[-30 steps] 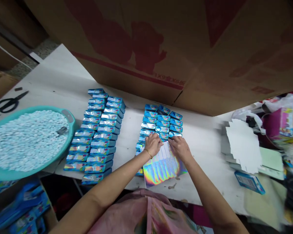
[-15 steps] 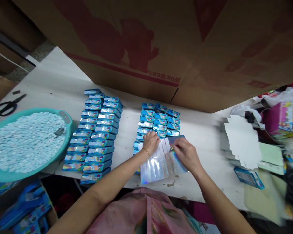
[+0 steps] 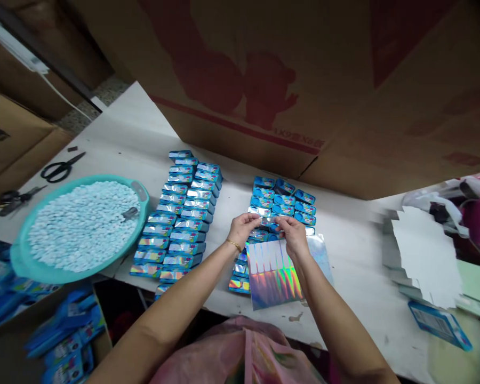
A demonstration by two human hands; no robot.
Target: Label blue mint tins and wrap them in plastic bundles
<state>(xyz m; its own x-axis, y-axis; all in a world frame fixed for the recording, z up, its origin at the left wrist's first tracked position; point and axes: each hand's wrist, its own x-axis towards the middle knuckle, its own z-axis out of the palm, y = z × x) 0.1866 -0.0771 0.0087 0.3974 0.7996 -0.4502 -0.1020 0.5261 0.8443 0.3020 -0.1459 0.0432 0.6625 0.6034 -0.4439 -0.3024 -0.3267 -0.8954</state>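
My left hand (image 3: pixel 241 230) and my right hand (image 3: pixel 293 234) are closed in a pinch at either end of a small shiny sticker (image 3: pixel 267 220). They hold it just over a block of small blue boxes (image 3: pixel 284 200) standing in columns. Below my hands lies a silvery, rainbow-reflecting sticker sheet (image 3: pixel 276 282), with a paler band of narrow strips along its upper part. It partly covers the nearer boxes, and my right forearm crosses it. Left of my hands stand two longer columns of similar blue boxes (image 3: pixel 186 224).
A teal basin (image 3: pixel 100 269) full of pale blue pieces, with a small scoop (image 3: pixel 130 213), stands at left near black scissors (image 3: pixel 60 169). A large cardboard box (image 3: pixel 240 128) walls the back. Stacked white card (image 3: pixel 426 256) and a blue box (image 3: pixel 440 325) lie right.
My right hand has pulled a sticker up from the sheet, and both hands now stretch it above the boxes. The sheet lies released below. The whole view has shifted.
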